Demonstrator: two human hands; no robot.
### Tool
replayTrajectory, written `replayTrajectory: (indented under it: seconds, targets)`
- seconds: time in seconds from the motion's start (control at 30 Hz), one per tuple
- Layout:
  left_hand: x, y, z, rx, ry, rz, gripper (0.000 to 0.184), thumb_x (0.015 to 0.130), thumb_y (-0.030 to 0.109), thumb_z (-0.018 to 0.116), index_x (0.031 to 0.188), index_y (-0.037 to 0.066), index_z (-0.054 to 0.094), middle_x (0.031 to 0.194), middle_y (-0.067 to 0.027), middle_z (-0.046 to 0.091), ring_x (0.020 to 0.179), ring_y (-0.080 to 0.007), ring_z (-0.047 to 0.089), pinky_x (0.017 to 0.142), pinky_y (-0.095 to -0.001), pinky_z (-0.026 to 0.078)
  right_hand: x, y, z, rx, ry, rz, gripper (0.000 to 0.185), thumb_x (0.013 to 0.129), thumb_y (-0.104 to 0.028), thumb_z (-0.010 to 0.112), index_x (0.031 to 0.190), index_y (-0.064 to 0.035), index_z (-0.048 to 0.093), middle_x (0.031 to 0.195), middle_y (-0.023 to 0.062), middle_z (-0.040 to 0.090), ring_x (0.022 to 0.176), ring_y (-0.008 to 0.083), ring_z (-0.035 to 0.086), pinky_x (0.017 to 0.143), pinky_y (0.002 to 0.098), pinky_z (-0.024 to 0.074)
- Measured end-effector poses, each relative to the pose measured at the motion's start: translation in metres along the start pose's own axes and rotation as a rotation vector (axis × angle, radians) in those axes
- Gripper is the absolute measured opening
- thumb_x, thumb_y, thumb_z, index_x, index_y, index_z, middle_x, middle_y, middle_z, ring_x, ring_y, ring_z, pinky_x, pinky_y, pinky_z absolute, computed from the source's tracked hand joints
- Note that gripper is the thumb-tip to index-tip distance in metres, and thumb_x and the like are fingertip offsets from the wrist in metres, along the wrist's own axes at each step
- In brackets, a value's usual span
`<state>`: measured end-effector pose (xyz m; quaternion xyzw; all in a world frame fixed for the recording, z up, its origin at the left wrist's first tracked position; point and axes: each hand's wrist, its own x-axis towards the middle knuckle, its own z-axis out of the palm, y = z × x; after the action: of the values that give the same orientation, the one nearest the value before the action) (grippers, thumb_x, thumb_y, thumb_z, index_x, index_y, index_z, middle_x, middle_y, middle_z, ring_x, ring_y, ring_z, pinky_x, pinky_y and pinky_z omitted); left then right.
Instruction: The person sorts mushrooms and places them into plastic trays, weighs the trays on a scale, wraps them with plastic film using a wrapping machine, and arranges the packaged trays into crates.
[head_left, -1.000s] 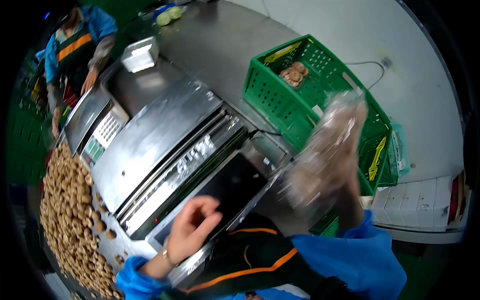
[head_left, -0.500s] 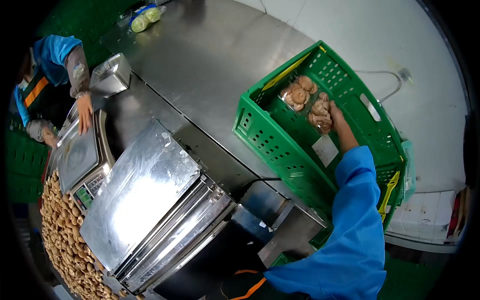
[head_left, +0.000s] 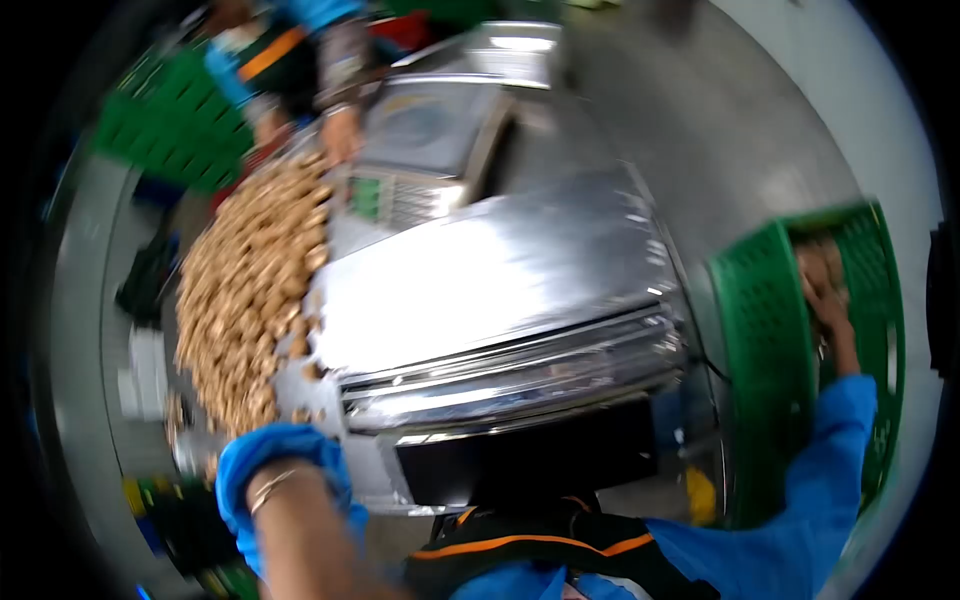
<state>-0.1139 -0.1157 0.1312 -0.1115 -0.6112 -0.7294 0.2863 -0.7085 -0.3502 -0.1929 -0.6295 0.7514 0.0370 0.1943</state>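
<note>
Inside the green crate (head_left: 760, 310), the right hand (head_left: 828, 306) touches mushrooms (head_left: 823, 262).

One head-worn camera looks forward and down past the wearer's chest (head_left: 520, 549), near the metal worktop (head_left: 720, 120), in a wide, round-edged view.

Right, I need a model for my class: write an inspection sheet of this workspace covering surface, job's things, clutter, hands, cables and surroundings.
Surface: grey metal table, blurred; finer condition unclear.
Job's things: blurred mushrooms inside the green crate; mushroom pile left of the metal-topped machine.
Clutter: loose mushrooms at the pile's edge.
Hands: right hand inside the crate at its mushrooms, grip unclear; left hand low in view, blurred, grip unclear.
Cables: dark cable between machine and crate.
Surroundings: co-worker's hand beside the scale.
</note>
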Motion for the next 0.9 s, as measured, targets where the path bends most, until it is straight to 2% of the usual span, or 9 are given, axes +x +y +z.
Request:
replayTrajectory:
  seconds: [0.1,0.23,0.33,0.43,0.5,0.53,0.63,0.77,0.9]
  targets:
    - [-0.055,-0.009,-0.013,0.039,0.076,-0.243,0.008,0.081,0.007,0.060,0.085,0.000,0.063,0.079,-0.0111,0.057,0.072,-0.0210,0.053,0.062,-0.0284,0.042,0.032,0.023,-0.029,0.186,-0.215,0.087,0.062,0.085,-0.042,0.051,0.129,-0.0010,0.038,0.128,0.0136,0.045,0.122,0.0272,0.038,0.099,0.0349,0.0303]
    - [-0.153,0.020,0.047,0.204,1.009,-0.374,0.011,0.074,0.005,0.068,0.084,0.002,0.067,0.078,-0.0058,0.059,0.074,-0.0123,0.053,0.061,-0.0226,0.041,0.061,0.026,-0.086,0.570,0.141,0.067,0.055,0.086,-0.037,0.051,0.127,-0.0024,0.042,0.126,0.0121,0.047,0.119,0.0248,0.041,0.098,0.0336,0.0318]
    - [-0.236,0.013,0.093,0.360,1.828,-0.409,0.009,0.082,0.012,0.061,0.085,0.003,0.063,0.059,0.0002,0.055,0.045,-0.0029,0.044,0.041,-0.0164,0.034,0.058,-0.065,-0.127,0.959,0.301,-0.130,0.049,0.086,-0.033,0.052,0.125,-0.0035,0.045,0.124,0.0110,0.049,0.116,0.0230,0.044,0.097,0.0325,0.0330]
    - [-0.346,-0.030,0.117,0.602,2.259,-0.360,0.020,0.084,0.023,0.060,0.083,0.003,0.061,0.055,0.0010,0.052,0.047,-0.0040,0.045,0.044,-0.0185,0.037,-0.001,-0.239,-0.124,1.061,0.245,-0.344,0.036,0.088,-0.023,0.051,0.119,-0.0062,0.050,0.116,0.0068,0.054,0.109,0.0176,0.048,0.095,0.0303,0.0350]
    - [-0.408,-0.067,0.136,0.836,2.351,-0.660,0.023,0.085,0.022,0.057,0.083,-0.001,0.060,0.067,-0.0039,0.059,0.055,-0.0118,0.053,0.055,-0.0231,0.043,-0.046,-0.352,-0.103,1.005,0.185,-0.520,0.032,0.088,-0.019,0.051,0.116,-0.0051,0.052,0.108,0.0048,0.057,0.102,0.0157,0.052,0.091,0.0276,0.0380]
    - [-0.435,-0.084,0.148,1.234,2.157,-0.989,0.035,0.080,0.029,0.063,0.098,0.000,0.058,0.090,-0.0113,0.061,0.085,-0.0220,0.057,0.077,-0.0353,0.043,-0.081,-0.414,-0.092,0.997,0.118,-0.595,0.030,0.088,-0.018,0.051,0.114,-0.0047,0.053,0.106,0.0042,0.057,0.100,0.0148,0.053,0.090,0.0267,0.0387]
    - [-0.482,-0.141,0.172,1.360,2.076,-1.574,0.100,0.062,0.049,0.072,0.136,0.006,0.020,0.130,-0.0293,0.028,0.118,-0.0440,0.030,0.096,-0.0508,0.024,-0.193,-0.582,-0.053,0.740,-0.066,-0.899,0.023,0.086,-0.013,0.051,0.107,-0.0038,0.057,0.102,0.0032,0.058,0.097,0.0121,0.053,0.087,0.0246,0.0395]
    - [-0.517,-0.167,0.145,1.416,2.105,-1.390,0.098,0.066,0.049,0.069,0.135,0.001,0.019,0.131,-0.0347,0.022,0.123,-0.0488,0.020,0.095,-0.0589,0.020,-0.321,-0.756,0.043,0.516,-0.568,-1.125,0.033,0.081,-0.010,0.055,0.113,-0.0040,0.051,0.105,0.0059,0.053,0.095,0.0127,0.051,0.080,0.0239,0.0416]
    - [-0.588,-0.136,0.054,1.640,2.140,-1.163,0.075,0.074,0.040,0.064,0.132,0.006,0.031,0.134,-0.0261,0.025,0.124,-0.0454,0.021,0.095,-0.0609,0.016,-0.367,-0.867,0.186,0.305,-0.857,-0.377,0.080,0.077,-0.025,0.062,0.137,-0.0154,0.009,0.137,0.0201,0.015,0.117,0.0397,0.031,0.079,0.0541,0.0460]
